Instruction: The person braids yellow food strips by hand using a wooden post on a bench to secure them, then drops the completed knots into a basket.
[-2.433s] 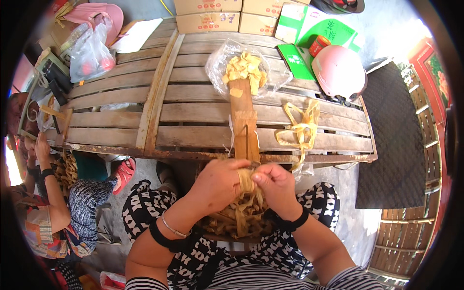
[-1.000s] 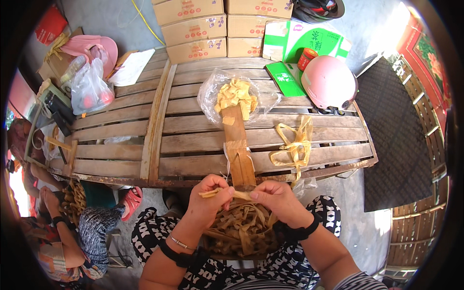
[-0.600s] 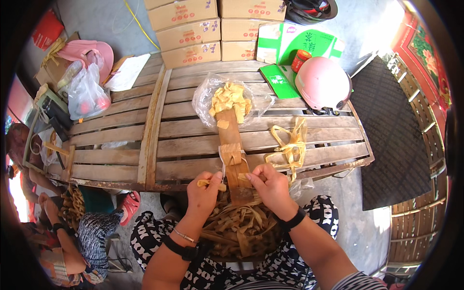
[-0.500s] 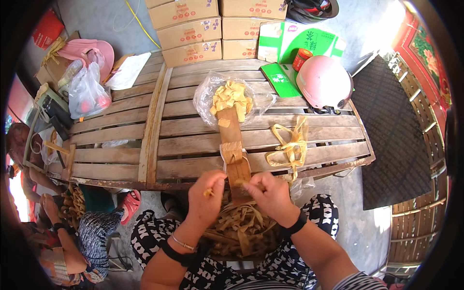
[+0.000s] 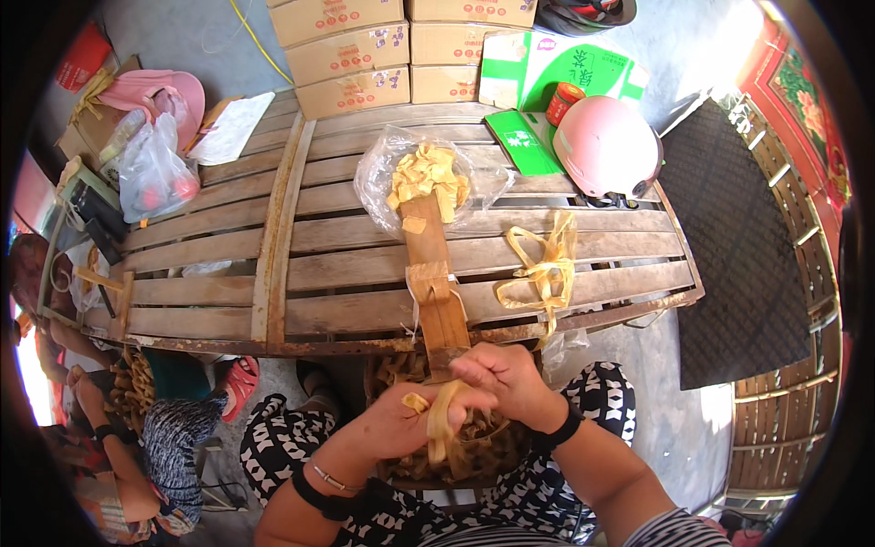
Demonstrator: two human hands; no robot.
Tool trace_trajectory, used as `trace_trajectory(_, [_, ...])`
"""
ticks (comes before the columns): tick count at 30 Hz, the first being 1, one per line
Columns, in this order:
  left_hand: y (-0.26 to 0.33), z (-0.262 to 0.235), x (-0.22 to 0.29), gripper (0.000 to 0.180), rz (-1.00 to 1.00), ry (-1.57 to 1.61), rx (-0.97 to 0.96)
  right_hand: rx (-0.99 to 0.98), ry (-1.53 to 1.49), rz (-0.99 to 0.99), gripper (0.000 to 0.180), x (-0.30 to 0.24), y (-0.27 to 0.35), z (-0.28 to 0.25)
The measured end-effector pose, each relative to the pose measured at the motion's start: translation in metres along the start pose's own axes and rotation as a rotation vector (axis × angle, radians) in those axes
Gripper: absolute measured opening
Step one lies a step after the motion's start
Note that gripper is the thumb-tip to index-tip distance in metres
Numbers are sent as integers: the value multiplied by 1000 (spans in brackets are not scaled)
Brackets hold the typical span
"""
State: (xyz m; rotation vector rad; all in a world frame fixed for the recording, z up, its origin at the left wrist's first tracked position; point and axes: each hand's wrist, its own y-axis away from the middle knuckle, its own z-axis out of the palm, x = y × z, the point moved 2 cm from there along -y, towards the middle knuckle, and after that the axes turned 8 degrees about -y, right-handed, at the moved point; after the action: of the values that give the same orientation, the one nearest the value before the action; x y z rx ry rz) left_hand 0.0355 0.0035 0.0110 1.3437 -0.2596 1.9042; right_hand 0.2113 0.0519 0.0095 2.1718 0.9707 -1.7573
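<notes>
My left hand (image 5: pixel 396 427) is closed on a limp pale yellow strip (image 5: pixel 444 421), which hangs down over its fingers. Close beside it, my right hand (image 5: pixel 510 381) is pinched shut at the near end of a narrow wooden board (image 5: pixel 441 317); whatever its fingers hold is hidden. The board juts over the table edge toward me, with a cord tied around it. Its far end meets a heap of yellow pieces (image 5: pixel 427 173) on a clear plastic bag (image 5: pixel 372 187). Under my hands, between my knees, lies a pile of brownish-yellow strips (image 5: pixel 488 454).
On the slatted wooden table (image 5: pixel 355 264) lie a yellow plastic bag (image 5: pixel 551 264), a pink helmet (image 5: pixel 608 146) and a bag with red items (image 5: pixel 157 173). Cardboard boxes (image 5: pixel 351 50) are stacked behind. Another person's hand (image 5: pixel 88 397) is at the left, near a container of twisted pieces (image 5: pixel 133 383).
My left hand has moved down and right, close to my right hand, and the yellow strip now shows across it. My right hand has shifted slightly lower.
</notes>
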Motion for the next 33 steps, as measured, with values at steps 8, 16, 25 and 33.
trace_trajectory(8, [-2,-4,9,26,464,-1547,408,-384,-552,878,11,20,5,9])
trace_trajectory(16, [-7,-1,-2,20,844,-1582,637,-34,-1363,854,14,20,24,29])
trace_trajectory(25, [-19,-7,-3,30,587,-1030,806,318,-584,206,19,-2,16,18])
trace_trajectory(33, [-15,-2,-11,25,382,-1346,679,114,-41,288,26,15,27,27])
